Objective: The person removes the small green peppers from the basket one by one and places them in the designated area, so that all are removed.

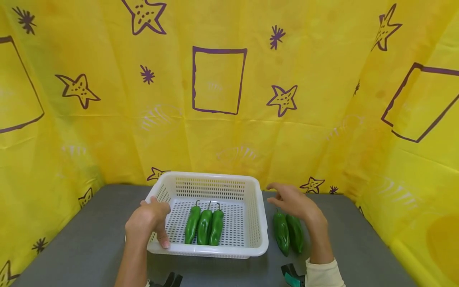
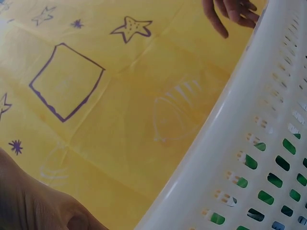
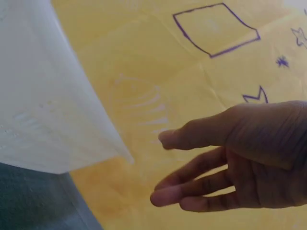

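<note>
Pale sleeve (image 1: pixel 324 275) nearest, the right hand (image 1: pixel 294 201) is open, thumb and fingers spread toward the basket (image 1: pixel 201 251), just beside it. That lies between both hands, long axis crossing from one to the other, three peppers (image 1: pixel 204 227) inside. Two loose peppers (image 1: pixel 281 237) lie nearer the right hand, alongside its forearm. The left hand (image 1: pixel 148 217), loosely open, thumb down, overlaps the near-left rim; contact is unclear.

Basket (image 1: pixel 204 250): plastic, smooth, semi-gloss, perf. w/ small slots, soft sheen along the edges. Peppers (image 1: pixel 204 229): smooth, v. glossy, waxy-lkg skin w/ bright highlights. Desk (image 1: pixel 97 235): matt, smooth-lkg, exact mat'l unclear. Backdrop (image 1: pixel 222 131): thin-lkg cloth, creased, slight sheen, printed. Sleeve (image 1: pixel 324 274): cloth, matt, soft-lkg.
</note>
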`<state>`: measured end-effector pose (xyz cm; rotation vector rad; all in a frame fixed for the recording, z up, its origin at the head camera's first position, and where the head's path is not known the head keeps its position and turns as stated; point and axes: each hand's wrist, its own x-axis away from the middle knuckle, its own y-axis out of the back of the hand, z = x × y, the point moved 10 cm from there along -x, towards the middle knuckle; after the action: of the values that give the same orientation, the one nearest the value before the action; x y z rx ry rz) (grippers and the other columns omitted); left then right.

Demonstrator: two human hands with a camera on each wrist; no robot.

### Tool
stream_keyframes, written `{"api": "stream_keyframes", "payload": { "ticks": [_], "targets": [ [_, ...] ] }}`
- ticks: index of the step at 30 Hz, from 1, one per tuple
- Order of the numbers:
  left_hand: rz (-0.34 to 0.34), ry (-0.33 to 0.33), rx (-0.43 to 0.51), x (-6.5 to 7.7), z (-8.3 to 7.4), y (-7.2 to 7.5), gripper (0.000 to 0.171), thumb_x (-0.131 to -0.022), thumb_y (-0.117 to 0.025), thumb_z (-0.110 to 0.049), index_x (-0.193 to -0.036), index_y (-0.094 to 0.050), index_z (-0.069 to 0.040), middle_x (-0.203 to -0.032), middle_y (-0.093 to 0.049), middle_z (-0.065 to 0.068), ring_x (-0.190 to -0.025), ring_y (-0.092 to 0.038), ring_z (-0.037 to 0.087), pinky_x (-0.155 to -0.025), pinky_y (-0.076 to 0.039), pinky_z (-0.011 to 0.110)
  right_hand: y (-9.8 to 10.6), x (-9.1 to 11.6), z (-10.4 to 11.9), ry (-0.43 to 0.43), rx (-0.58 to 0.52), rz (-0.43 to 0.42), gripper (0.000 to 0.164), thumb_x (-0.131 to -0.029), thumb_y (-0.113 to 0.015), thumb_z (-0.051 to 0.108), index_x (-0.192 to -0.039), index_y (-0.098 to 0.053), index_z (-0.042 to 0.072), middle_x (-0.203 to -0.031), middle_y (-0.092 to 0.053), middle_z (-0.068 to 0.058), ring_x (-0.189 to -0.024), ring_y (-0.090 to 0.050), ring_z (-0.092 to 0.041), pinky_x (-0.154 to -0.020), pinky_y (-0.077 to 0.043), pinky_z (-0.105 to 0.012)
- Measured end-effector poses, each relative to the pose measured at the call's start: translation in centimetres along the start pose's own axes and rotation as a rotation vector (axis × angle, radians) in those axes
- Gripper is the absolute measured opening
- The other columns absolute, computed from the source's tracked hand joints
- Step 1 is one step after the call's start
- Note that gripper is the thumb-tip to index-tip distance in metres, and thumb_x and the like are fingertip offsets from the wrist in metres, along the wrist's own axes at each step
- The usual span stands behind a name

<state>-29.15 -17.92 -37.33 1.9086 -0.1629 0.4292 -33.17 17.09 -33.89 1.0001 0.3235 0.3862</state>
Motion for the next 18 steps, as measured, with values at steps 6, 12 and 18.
{"api": "stream_keyframes", "payload": {
  "ticks": [6,12,18],
  "targets": [
    [-0.005,-0.024,-0.022,0.1,-0.3,0.1,0.140,-0.048,-0.104,-0.015,-0.155,-0.021,0.017,-0.153,-0.004,0.059,-0.127,-0.042,0.067,-0.099,-0.046,0.075,-1.3,-1.1,2.4,0.079,0.078,0.013,0.036,-0.102,-0.065,0.014,-0.137,-0.063,0.003,-0.082,-0.066,-0.002,-0.067,-0.052,-0.009,-0.063,-0.045,-0.024],
    [0.002,-0.035,-0.039,0.1,-0.4,0.0,0.135,-0.048,-0.104,-0.016,-0.156,-0.027,0.013,-0.154,-0.004,0.058,-0.131,-0.039,0.070,-0.099,-0.046,0.076,-3.4,-1.9,5.3,0.155,0.184,0.052,0.035,-0.101,-0.067,0.015,-0.135,-0.064,0.005,-0.109,-0.074,-0.009,-0.081,-0.061,-0.013,-0.072,-0.053,-0.028],
    [0.005,0.009,0.027,0.1,0.0,-0.2,0.148,-0.049,-0.102,-0.012,-0.156,-0.006,0.021,-0.154,0.000,0.057,-0.134,-0.037,0.068,-0.103,-0.042,0.076,-5.8,-2.2,7.1,0.181,0.201,0.120,0.039,-0.101,-0.067,0.015,-0.140,-0.062,0.011,-0.128,-0.072,-0.008,-0.098,-0.069,-0.020,-0.085,-0.058,-0.038]
  ]
}}
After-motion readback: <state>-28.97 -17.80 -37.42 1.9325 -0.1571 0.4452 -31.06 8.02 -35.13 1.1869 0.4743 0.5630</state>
